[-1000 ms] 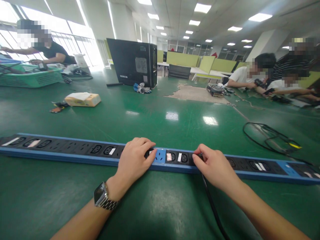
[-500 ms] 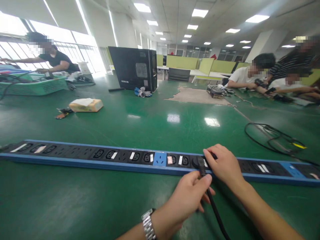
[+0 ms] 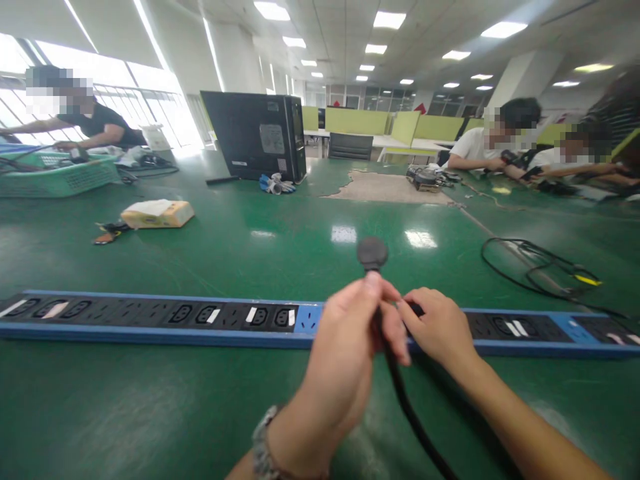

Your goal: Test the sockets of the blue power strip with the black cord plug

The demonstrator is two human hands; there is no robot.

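Note:
A black plug (image 3: 373,253) with a round, flat head stands raised above the power strip. My left hand (image 3: 345,360) pinches it by its neck, and its thick black cable (image 3: 407,407) runs down toward me. Across the table lies the long blue-edged power strip (image 3: 170,312), with black sockets, a few blue ones and small white labels. Over its right-middle part, my right hand (image 3: 440,327) is closed, with a small black piece showing at the thumb and fingers; what it belongs to is hidden. My hands cover several sockets.
Beyond the strip are a tissue pack (image 3: 157,213), a black computer tower (image 3: 255,137), gloves (image 3: 277,184) and a coiled black cable (image 3: 540,257). A green basket (image 3: 75,179) stands at left. Co-workers sit at the far left and right.
My left hand has closed on the plug and lifted it off the strip, up and to the left. My right hand stays at the strip. The view has shifted slightly.

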